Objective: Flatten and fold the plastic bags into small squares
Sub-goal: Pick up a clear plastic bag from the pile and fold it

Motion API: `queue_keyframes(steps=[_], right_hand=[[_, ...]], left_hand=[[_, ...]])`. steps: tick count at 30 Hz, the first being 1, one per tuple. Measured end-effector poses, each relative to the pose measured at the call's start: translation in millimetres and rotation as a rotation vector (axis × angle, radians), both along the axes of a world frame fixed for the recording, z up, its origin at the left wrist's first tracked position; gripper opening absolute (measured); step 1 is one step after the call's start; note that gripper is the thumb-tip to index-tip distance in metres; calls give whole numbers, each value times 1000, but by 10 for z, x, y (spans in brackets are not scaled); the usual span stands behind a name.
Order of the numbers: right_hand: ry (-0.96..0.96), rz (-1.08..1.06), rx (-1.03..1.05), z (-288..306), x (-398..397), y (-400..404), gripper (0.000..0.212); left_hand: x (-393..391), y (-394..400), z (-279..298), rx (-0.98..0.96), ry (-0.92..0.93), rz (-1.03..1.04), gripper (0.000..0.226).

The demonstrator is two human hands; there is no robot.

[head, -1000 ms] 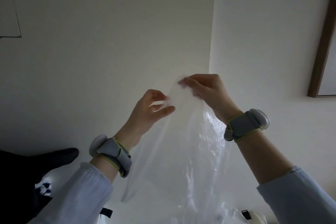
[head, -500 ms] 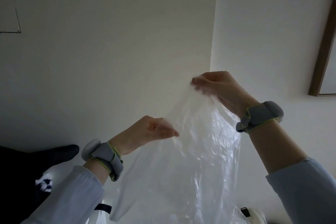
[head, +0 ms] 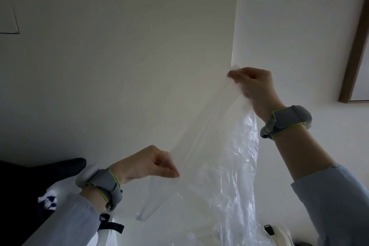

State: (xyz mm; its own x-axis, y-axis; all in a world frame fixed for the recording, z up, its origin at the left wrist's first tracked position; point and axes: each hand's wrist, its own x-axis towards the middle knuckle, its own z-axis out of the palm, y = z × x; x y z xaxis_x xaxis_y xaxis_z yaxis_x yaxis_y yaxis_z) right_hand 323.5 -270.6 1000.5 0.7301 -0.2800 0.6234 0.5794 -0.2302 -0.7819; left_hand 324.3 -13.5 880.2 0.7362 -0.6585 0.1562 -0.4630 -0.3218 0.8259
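A clear plastic bag [head: 215,166] hangs in the air in front of a white wall, stretched on a slant between my two hands. My right hand [head: 253,86] pinches its upper corner, high at the right. My left hand [head: 151,164] pinches the bag's edge lower down at the left, fingers curled. The crinkled rest of the bag falls below both hands to the bottom of the view. Both wrists carry grey bands with green trim.
A white wall corner [head: 235,26] runs down behind the bag. A brown wooden frame [head: 353,46] stands at the right edge. Dark fabric [head: 30,185] lies at the lower left, a black strap [head: 109,225] and a white object [head: 279,235] at the bottom.
My hands have drawn apart: the left went down and left, the right went up and right. The bag's top edge is now stretched taut between them.
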Motion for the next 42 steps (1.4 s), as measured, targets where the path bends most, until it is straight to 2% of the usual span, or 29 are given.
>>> queue_keyframes(steps=[8,10,12,14,16,19,23,25,27,29,31,32,34,36,38,40,42], right_hand=[[-95,-138,57,68,116,-170,18],[-98,-115,-27,60,112,-141,14],[-102,-81,-140,37,104,-59,8],[-120,-60,-237,10,111,82,8],[-130,-35,-319,-14,103,279,8],[-167,24,-392,-10,27,528,14],[-170,74,-473,61,-143,627,20],[-114,130,-511,88,-225,485,32],[-135,151,-353,34,-259,220,47],[-117,58,-123,-211,-262,-57,68],[69,75,44,-652,-182,-195,95],[207,144,113,-890,-133,-216,102],[471,366,228,-1282,-73,-194,99],[613,627,341,-1535,-100,-106,79],[647,787,405,-1672,-114,-23,80],[620,807,409,-1681,-93,39,82],[555,751,454,-1613,-38,43,67]], left_hand=[[87,277,-246,211,199,-16,5],[114,375,-258,175,258,-38,31],[182,419,-201,-27,318,38,60],[212,351,-45,-190,206,139,83],[165,162,155,-256,90,120,89],[59,-197,424,-268,3,43,76],[-42,-415,621,-314,-109,75,24],[-43,-376,659,-347,-136,102,20],[-30,-280,688,-363,-132,113,18],[-2,-197,710,-361,-137,108,18],[21,-114,729,-390,-129,97,20],[40,-91,722,-407,-116,101,20],[73,-49,739,-436,-102,128,20],[102,-13,736,-458,-74,149,19],[138,47,715,-493,-39,162,20],[170,139,688,-526,-16,169,25],[197,247,666,-549,27,162,44]])
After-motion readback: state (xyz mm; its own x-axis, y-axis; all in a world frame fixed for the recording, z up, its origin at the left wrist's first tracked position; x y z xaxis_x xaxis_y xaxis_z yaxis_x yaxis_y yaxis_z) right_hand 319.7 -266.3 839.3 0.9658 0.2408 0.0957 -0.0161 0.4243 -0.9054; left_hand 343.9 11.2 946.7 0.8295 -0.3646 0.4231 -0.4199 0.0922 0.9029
